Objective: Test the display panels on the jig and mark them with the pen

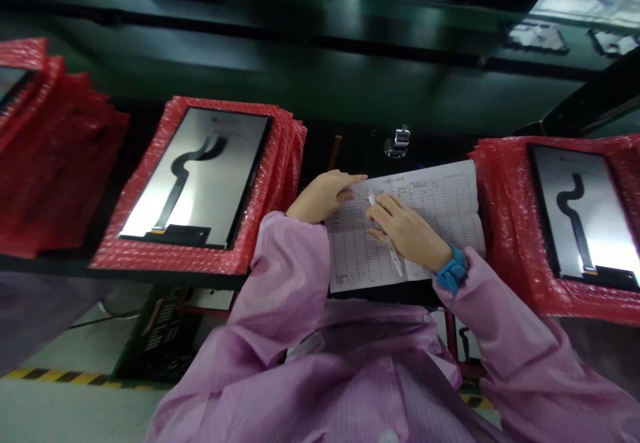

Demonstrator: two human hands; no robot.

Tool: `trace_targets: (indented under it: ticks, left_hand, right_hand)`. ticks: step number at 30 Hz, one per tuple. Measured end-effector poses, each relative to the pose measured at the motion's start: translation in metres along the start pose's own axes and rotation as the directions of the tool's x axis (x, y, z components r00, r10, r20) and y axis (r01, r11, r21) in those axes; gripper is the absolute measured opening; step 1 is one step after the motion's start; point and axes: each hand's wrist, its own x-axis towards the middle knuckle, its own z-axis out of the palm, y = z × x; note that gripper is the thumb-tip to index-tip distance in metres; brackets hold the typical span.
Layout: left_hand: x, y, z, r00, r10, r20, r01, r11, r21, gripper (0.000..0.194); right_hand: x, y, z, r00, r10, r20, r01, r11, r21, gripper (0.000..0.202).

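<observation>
A white printed form [445, 196] with a ruled grid and fold creases lies on the dark bench in front of me. My right hand [413, 229] is closed around a white pen [395, 256], its tip near the upper middle of the sheet. On the upper left edge of the form rests my left hand [325, 196], index finger stretched out and thumb apart; its other fingers are partly hidden. A blue wristband [451, 269] circles my right wrist.
Display panels with black flex cables lie on stacks of red bubble wrap: one left [210, 163], one right [585, 216]. More red bubble wrap [65, 156] is piled far left. A shiny metal object [399, 143] sits behind the form. A green conveyor [300, 83] runs behind.
</observation>
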Motion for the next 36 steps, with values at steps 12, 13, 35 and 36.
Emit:
trace_targets:
  ticks: [12,13,35,36]
  left_hand:
    - [0.001,0.001,0.001,1.000,-0.016,-0.020,0.016,1.000,0.011,0.042]
    - [0.001,0.000,0.001,1.000,-0.013,-0.022,0.013,1.000,0.013,0.042]
    - [-0.004,-0.001,-0.008,0.996,-0.024,-0.087,0.029,0.998,0.056,0.036]
    - [-0.005,-0.001,-0.009,0.994,-0.019,-0.103,0.025,0.998,0.058,0.035]
  right_hand:
    - [0.003,0.023,0.029,0.999,0.014,-0.050,-0.004,0.979,0.202,0.040]
    - [0.005,0.024,0.031,0.999,0.014,-0.050,-0.003,0.975,0.220,0.041]
    - [-0.001,0.033,0.046,0.988,0.118,-0.095,-0.055,0.862,0.503,0.039]
    - [-0.001,0.033,0.046,0.988,0.116,-0.100,-0.050,0.864,0.501,0.039]
